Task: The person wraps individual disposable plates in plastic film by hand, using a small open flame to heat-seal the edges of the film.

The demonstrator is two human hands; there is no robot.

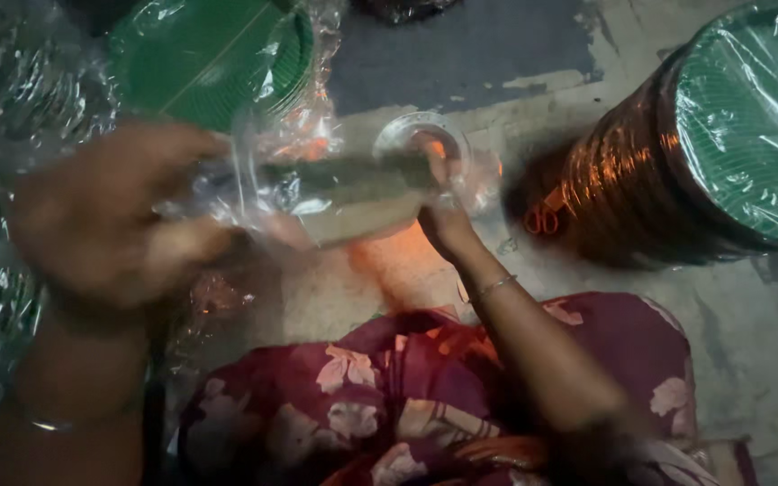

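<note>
Head view shows two wrapped stacks of green ribbed plastic plates, one upper left (209,58), one lying at right (731,135). Both hands grip one clear crinkled plastic bag (335,193) above the floor (749,342): left hand (105,220) closed on one end, right hand (443,216) pinching the other.

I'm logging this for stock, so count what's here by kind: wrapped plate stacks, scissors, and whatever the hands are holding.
Wrapped stacks of green plates: 2, one at top left, one on its side at right
Orange-handled scissors: 1
Clear plastic roll held between left hand and right hand: 1
Total: 4
</note>
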